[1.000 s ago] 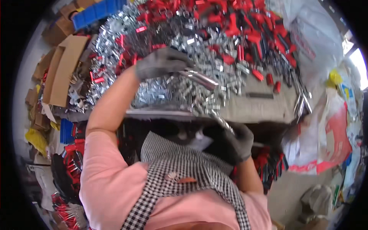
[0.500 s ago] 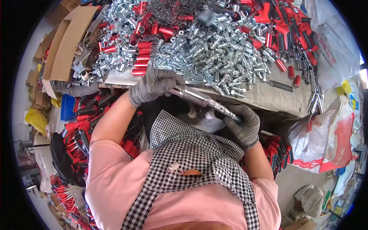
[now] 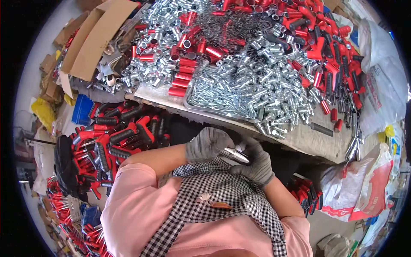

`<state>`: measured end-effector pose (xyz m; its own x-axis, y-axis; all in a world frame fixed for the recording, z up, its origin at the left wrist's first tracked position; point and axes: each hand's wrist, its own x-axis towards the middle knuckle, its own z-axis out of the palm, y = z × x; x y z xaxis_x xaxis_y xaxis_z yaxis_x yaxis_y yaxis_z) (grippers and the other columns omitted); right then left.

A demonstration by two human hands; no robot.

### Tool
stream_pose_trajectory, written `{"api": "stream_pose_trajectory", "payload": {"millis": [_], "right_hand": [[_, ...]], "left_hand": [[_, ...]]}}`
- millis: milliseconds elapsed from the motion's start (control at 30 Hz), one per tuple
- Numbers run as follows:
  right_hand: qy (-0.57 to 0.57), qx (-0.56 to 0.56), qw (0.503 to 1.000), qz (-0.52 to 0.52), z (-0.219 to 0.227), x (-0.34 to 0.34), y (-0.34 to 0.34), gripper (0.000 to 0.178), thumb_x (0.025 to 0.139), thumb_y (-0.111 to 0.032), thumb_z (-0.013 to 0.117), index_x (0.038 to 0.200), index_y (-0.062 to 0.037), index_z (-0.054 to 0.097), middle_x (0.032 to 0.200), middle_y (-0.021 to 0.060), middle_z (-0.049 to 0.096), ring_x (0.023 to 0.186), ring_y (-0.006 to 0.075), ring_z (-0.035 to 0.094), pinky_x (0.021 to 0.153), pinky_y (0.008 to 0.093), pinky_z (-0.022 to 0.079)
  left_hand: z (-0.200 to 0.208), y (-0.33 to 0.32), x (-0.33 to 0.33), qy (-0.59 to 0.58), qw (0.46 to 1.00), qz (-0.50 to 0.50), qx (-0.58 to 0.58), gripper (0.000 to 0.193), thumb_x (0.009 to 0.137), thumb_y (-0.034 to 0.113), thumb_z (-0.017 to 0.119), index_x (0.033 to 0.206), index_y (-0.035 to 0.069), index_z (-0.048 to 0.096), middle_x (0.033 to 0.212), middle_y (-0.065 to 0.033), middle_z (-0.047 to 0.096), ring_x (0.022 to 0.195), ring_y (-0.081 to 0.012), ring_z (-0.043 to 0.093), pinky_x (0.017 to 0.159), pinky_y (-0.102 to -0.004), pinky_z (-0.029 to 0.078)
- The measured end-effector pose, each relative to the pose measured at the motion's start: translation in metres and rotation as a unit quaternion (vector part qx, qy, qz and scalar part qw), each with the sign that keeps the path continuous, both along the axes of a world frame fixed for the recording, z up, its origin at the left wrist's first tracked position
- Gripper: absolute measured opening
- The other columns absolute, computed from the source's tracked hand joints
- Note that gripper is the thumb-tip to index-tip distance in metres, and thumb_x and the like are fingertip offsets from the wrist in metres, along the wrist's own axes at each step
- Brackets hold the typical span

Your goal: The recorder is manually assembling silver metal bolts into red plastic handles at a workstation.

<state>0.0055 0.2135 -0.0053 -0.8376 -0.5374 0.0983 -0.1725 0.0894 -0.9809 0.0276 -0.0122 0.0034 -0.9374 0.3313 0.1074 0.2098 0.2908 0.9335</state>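
In front of my apron, just below the bench edge, I hold a shiny chrome metal cylinder (image 3: 234,154) between both hands. My left hand (image 3: 208,144), in a grey knitted glove, is closed round its left end. The fingers of my right hand (image 3: 256,165), gloved the same way, wrap its right end, and the upper fingers are smeared by motion. Only a short piece of the cylinder shows between the gloves; both its ends are hidden.
The bench (image 3: 295,147) bears a tray (image 3: 187,103) of thin metal pins, heaped silver fittings (image 3: 278,85), red tubes (image 3: 180,82) and dark springs (image 3: 222,28). Red-and-black pistol-grip tools (image 3: 102,150) pile up at my left. A white-and-red sack (image 3: 357,188) stands at right.
Both hands have come down toward my apron and closer together, with the cylinder drawn in between them. Much less of it shows now. The view has shifted, so the bench sits lower and further right.
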Motion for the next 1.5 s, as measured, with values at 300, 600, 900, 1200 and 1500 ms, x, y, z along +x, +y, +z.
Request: {"api": "stream_pose_trajectory", "payload": {"millis": [300,600,900,1200,1500], "right_hand": [[0.068,0.141,0.987,0.04,0.011,-0.031,-0.013,0.039,0.074,-0.018,0.078,0.106,-0.0008,0.065,0.087,0.0091,0.068,0.075,0.0109,0.063,0.068,0.0273,0.051],[0.126,0.191,0.972,-0.048,0.021,-0.031,0.016,0.034,0.075,-0.029,0.073,0.094,-0.0008,0.067,0.08,0.016,0.067,0.074,0.0246,0.066,0.07,0.0343,0.049],[0.117,0.172,0.978,-0.033,0.043,-0.019,0.015,0.033,0.073,-0.023,0.071,0.1,-0.0046,0.067,0.08,0.0137,0.067,0.073,0.0229,0.064,0.071,0.0337,0.05],[0.242,0.241,0.94,-0.007,0.031,-0.033,0.005,0.039,0.076,-0.034,0.07,0.101,-0.0047,0.067,0.077,0.0188,0.064,0.07,0.0322,0.065,0.064,0.0383,0.049],[0.164,0.22,0.961,0.02,0.041,-0.024,-0.004,0.036,0.077,-0.032,0.072,0.105,-0.0097,0.067,0.086,0.0125,0.069,0.078,0.0287,0.067,0.069,0.0341,0.052]], "left_hand": [[-0.001,-0.024,-0.045,0.207,0.972,0.041,-0.103,0.023,0.089,0.021,0.055,0.098,0.001,0.063,0.085,-0.0156,0.064,0.08,-0.0304,0.063,0.07,-0.0381,0.05],[0.023,-0.03,-0.12,0.008,0.871,0.184,-0.456,0.031,0.084,0.013,0.051,0.113,0.005,0.06,0.104,-0.0178,0.066,0.095,-0.031,0.065,0.082,-0.0417,0.051],[0.0,-0.043,-0.105,0.048,0.82,0.195,-0.536,0.037,0.084,0.014,0.048,0.119,0.009,0.058,0.105,-0.0195,0.064,0.096,-0.032,0.064,0.081,-0.0425,0.051],[0.026,-0.041,-0.038,0.121,0.962,0.244,0.009,0.014,0.089,0.012,0.059,0.099,0.002,0.056,0.084,-0.006,0.058,0.072,-0.0151,0.055,0.064,-0.0297,0.047],[0.013,0.007,-0.024,0.261,0.964,0.038,0.039,0.007,0.086,0.007,0.058,0.091,0.005,0.054,0.096,-0.0116,0.059,0.088,-0.0277,0.059,0.08,-0.0368,0.047]]}}
